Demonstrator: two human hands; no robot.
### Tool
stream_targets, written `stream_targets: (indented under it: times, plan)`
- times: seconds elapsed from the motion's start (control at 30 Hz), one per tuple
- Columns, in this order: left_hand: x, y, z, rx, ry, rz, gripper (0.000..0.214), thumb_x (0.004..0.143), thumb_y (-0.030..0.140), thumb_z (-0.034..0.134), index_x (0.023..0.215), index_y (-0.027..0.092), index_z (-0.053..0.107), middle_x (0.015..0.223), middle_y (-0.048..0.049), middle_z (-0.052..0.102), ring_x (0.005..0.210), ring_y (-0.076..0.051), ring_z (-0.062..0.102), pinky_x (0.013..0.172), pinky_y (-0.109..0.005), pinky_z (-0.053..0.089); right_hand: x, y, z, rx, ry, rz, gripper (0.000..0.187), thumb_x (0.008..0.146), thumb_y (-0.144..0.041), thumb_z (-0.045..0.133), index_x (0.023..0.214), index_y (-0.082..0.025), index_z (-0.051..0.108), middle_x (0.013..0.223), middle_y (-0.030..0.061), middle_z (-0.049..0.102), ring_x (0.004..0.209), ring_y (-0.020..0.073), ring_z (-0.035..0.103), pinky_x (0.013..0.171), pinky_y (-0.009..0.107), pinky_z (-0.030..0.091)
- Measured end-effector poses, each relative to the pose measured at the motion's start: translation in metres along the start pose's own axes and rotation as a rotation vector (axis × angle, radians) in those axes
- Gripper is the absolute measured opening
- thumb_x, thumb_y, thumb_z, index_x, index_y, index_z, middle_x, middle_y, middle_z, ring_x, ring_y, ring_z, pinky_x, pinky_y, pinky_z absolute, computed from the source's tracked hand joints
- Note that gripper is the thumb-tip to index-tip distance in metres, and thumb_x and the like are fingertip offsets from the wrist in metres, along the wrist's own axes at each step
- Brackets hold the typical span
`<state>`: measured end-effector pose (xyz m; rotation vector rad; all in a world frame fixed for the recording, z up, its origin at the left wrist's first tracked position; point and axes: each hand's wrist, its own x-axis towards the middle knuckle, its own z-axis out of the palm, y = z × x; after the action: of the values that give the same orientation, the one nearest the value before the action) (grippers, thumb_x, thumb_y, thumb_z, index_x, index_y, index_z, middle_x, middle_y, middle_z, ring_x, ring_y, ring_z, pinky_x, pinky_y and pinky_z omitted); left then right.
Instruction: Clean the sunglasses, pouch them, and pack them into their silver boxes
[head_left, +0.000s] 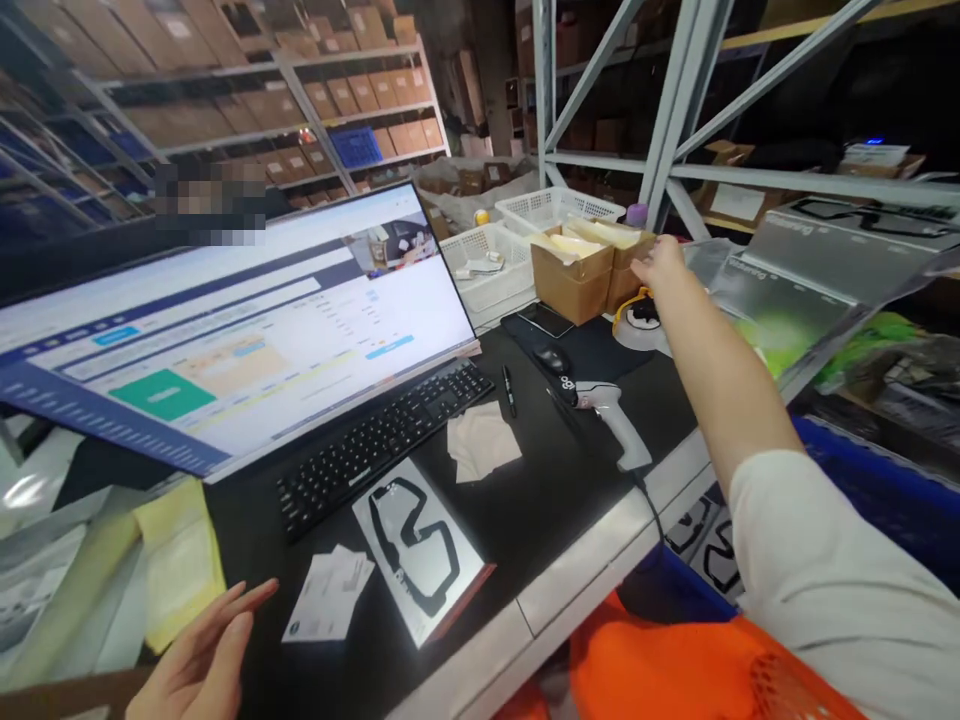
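My left hand is low at the left, fingers stretched out and holding nothing. Beside it lie a yellow padded envelope and some white cards. A flat silver-white box with a black racetrack-shaped outline rests on the black mat to their right. Far out at the upper right, my right hand is at the rim of a small cardboard box holding pale yellow sheets. Its fingers are partly hidden and blurred, so their grip is unclear. Another such cardboard box stands alongside.
A tilted monitor stands behind a black keyboard. On the desk are a crumpled paper, a marker, a barcode scanner, a mouse and a tape roll. White baskets sit behind; a blue bin is at right.
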<state>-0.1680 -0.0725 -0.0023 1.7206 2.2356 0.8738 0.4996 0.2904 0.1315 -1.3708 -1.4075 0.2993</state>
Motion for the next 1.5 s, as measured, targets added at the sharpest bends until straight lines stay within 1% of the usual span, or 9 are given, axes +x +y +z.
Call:
stream_targets:
  times: [0.1, 0.2, 0.33, 0.47, 0.67, 0.87, 1.23, 1.37, 1.5]
  plan:
    - [-0.01, -0.006, 0.006, 0.118, 0.008, -0.137, 0.039, 0.081, 0.057, 0.058, 0.115, 0.043, 0.071, 0.128, 0.0046, 0.074, 0.129, -0.039, 0.063, 0.111, -0.065, 0.049, -0.062, -0.015, 0.039, 0.124, -0.147, 0.199, 0.04, 0.107, -0.032, 0.032, 0.125, -0.01, 0.06, 0.109, 0.0123, 0.069, 0.087, 0.0157, 0.07, 0.079, 0.032, 0.058]
    - [-0.019, -0.013, 0.018, 0.237, -0.095, -0.024, 0.064, 0.078, 0.055, 0.056, 0.127, 0.016, 0.067, 0.143, -0.0163, 0.063, 0.145, -0.04, 0.047, 0.125, -0.058, 0.033, -0.159, -0.048, 0.07, 0.364, -0.477, 0.372, 0.03, 0.095, -0.034, 0.056, 0.118, -0.019, 0.065, 0.112, 0.0097, 0.073, 0.091, 0.0189, 0.073, 0.084, 0.036, 0.059]
    - [-0.031, -0.022, 0.032, 0.305, -0.263, -0.061, 0.081, 0.084, 0.061, 0.055, 0.146, 0.01, 0.051, 0.16, -0.0185, 0.045, 0.152, -0.037, 0.037, 0.125, -0.053, 0.03, -0.271, -0.095, 0.085, 0.275, -0.81, 0.19, 0.034, 0.082, -0.043, 0.072, 0.108, -0.021, 0.072, 0.111, 0.0107, 0.075, 0.1, 0.026, 0.072, 0.098, 0.046, 0.055]
    - [-0.032, -0.007, 0.039, 0.269, -0.184, -0.039, 0.074, 0.087, 0.056, 0.058, 0.145, 0.011, 0.052, 0.151, -0.0185, 0.054, 0.142, -0.035, 0.047, 0.122, -0.047, 0.034, -0.325, -0.134, 0.109, 0.218, -0.916, -0.011, 0.038, 0.086, -0.047, 0.066, 0.115, -0.022, 0.071, 0.117, 0.0113, 0.074, 0.105, 0.0288, 0.07, 0.101, 0.051, 0.053]
    - [-0.018, 0.028, 0.046, 0.329, -0.268, -0.095, 0.088, 0.08, 0.059, 0.07, 0.152, 0.015, 0.044, 0.14, -0.0222, 0.058, 0.13, -0.043, 0.052, 0.108, -0.052, 0.043, -0.341, -0.165, 0.174, 0.177, -0.811, -0.105, 0.038, 0.084, -0.041, 0.063, 0.113, -0.019, 0.072, 0.115, 0.0117, 0.073, 0.105, 0.0281, 0.068, 0.098, 0.049, 0.053]
    - [0.007, 0.019, 0.052, 0.258, -0.316, -0.133, 0.109, 0.067, 0.051, 0.083, 0.156, 0.01, 0.035, 0.142, -0.0244, 0.052, 0.133, -0.04, 0.052, 0.11, -0.044, 0.043, -0.343, -0.133, 0.214, 0.197, -0.711, 0.081, 0.04, 0.082, -0.04, 0.06, 0.112, -0.015, 0.071, 0.119, 0.0144, 0.072, 0.111, 0.028, 0.067, 0.102, 0.046, 0.052]
    - [0.008, 0.002, 0.052, 0.172, -0.284, -0.1, 0.093, 0.073, 0.051, 0.076, 0.153, 0.016, 0.043, 0.139, -0.0181, 0.055, 0.133, -0.039, 0.05, 0.114, -0.048, 0.039, -0.347, -0.103, 0.207, 0.298, -0.827, 0.109, 0.077, 0.082, -0.071, 0.06, 0.138, -0.019, 0.059, 0.14, 0.0162, 0.062, 0.133, 0.0302, 0.057, 0.113, 0.049, 0.046]
    - [-0.012, 0.033, 0.06, 0.13, -0.136, 0.079, 0.062, 0.088, 0.055, 0.061, 0.135, 0.015, 0.064, 0.154, -0.0169, 0.045, 0.151, -0.038, 0.026, 0.125, -0.053, 0.023, -0.353, -0.104, 0.206, 0.219, -0.872, 0.105, 0.084, 0.085, -0.073, 0.059, 0.148, -0.019, 0.052, 0.154, 0.0155, 0.05, 0.147, 0.0316, 0.042, 0.126, 0.051, 0.029]
    - [-0.032, 0.078, 0.082, -0.05, -0.309, 0.169, 0.071, 0.096, 0.063, 0.044, 0.147, 0.014, 0.052, 0.168, -0.0163, 0.027, 0.16, -0.037, 0.009, 0.129, -0.058, 0.012, -0.362, -0.114, 0.207, 0.249, -1.083, 0.128, 0.071, 0.09, -0.07, 0.054, 0.142, -0.02, 0.059, 0.15, 0.0123, 0.055, 0.143, 0.0318, 0.048, 0.124, 0.052, 0.032]
